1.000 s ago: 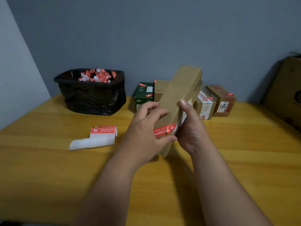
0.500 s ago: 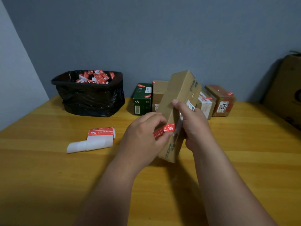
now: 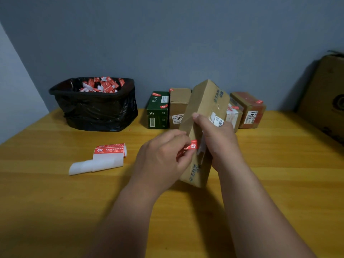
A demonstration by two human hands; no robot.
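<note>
While my right hand grips the box round its near side, thumb laid on the top face, my left hand pinches the red sticker at the box's long edge. Both hands are closed on their things.

Box: tilted, far end up, near end down by the table. Touching it or not, I cannot tell.

Change over the last second: the box has dropped and swung steeper. My left fingers have gone from lying on the sticker to a pinch at its free end. My reading is that the sticker is half on and needs folding over the edge and pressing. It could be a peel instead, and the view does not settle it.

Outward: the roll lies left of my hands, bare backing trailing. Behind it stands the bin, heaped with red-and-white scraps. Four boxes sit along the wall, red stickers showing on them. A carton stands far right.
</note>
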